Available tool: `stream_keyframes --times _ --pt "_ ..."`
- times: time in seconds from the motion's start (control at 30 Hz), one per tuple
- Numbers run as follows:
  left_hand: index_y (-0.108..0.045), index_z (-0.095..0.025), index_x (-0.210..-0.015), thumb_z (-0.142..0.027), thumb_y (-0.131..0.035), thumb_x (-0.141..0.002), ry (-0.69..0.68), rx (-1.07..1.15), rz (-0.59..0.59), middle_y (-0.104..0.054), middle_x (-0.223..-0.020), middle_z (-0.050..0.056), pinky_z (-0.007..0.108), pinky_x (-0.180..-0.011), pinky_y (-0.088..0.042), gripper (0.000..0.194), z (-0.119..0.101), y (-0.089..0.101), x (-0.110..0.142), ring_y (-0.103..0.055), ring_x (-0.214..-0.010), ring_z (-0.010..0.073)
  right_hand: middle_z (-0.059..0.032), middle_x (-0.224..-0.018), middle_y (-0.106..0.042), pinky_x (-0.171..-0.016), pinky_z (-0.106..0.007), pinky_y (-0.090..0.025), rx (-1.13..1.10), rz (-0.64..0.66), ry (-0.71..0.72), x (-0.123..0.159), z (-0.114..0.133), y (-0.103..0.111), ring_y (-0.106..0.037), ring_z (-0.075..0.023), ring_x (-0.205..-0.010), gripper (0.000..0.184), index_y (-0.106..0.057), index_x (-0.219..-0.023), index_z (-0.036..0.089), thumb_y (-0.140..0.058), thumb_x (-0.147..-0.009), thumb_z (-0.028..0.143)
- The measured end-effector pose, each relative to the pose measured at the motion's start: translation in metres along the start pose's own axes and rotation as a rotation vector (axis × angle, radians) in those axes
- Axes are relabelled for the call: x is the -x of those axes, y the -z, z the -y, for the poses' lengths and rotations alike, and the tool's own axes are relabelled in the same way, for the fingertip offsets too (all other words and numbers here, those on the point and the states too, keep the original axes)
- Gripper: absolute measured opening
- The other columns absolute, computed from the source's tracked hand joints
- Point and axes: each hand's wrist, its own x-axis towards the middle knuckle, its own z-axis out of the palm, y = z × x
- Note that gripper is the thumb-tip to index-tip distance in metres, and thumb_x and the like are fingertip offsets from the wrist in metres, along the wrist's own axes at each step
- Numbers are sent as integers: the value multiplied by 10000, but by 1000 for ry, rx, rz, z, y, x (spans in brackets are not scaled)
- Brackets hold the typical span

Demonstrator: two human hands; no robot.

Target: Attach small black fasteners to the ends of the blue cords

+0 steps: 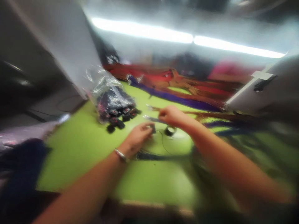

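- Left hand [139,135]: I see fingertips pinching a small dark blocky plastic-looking piece [153,128] over the green tabletop [81,155]; probably light, stiff; grip sides.
- Right hand [168,114]: fingers curled by thin blue-grey wires [153,119], can't tell if pinching; likely flexible; hold near ends.

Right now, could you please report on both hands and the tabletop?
Left hand pinching small dark piece. Right hand at wires, grip unclear. Black tape roll close beside it.
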Motion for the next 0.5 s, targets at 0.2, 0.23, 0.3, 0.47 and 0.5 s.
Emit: stream_keyframes --times 0.2,0.23,0.3,0.47,0.5 --pt "-626 -159 -992 -149 -710 -682 42 171 73 -617 -793 29 192 -575 -404 321 -6 -9 5 -531 -611 68 -1 -581 -643 -544 -211 -379 -314 -75 -140 44 -1 -21 -514 -90 -525 148 -714 -690 144 -568 -707 153" --pt "-623 -159 -990 -136 -706 -681 57 196 88 -618 -791 30 194 -580 -407 321 -6 -10 6 -530 -615 71 1 -592 -647 -558 -207 -390 -376 -100 -143 52 -3 -25 -522 -91 -541 153 -713 -700 143 -561 -708 159" --pt "-619 -158 -992 -117 -698 -683 86 221 111 -621 -792 34 198 -592 -412 322 -5 -14 8 -532 -629 78 0 -621 -657 -582 -205 -400 -467 -170 -156 64 -6 -34 -533 -93 -574 152 -706 -697 141 -557 -705 172" --pt "-609 -163 -1011 -113 -694 -691 131 233 178 -624 -820 41 196 -588 -404 335 0 -16 8 -539 -656 89 9 -601 -632 -575 -200 -377 -534 -306 -161 76 -8 -44 -502 -83 -564 145 -672 -646 139 -538 -692 168" --pt "-606 -165 -1016 -115 -694 -692 133 237 182 -621 -821 41 195 -589 -402 339 1 -16 8 -541 -666 91 12 -595 -625 -573 -201 -373 -534 -317 -154 76 -8 -44 -494 -82 -560 147 -667 -642 140 -532 -691 170"
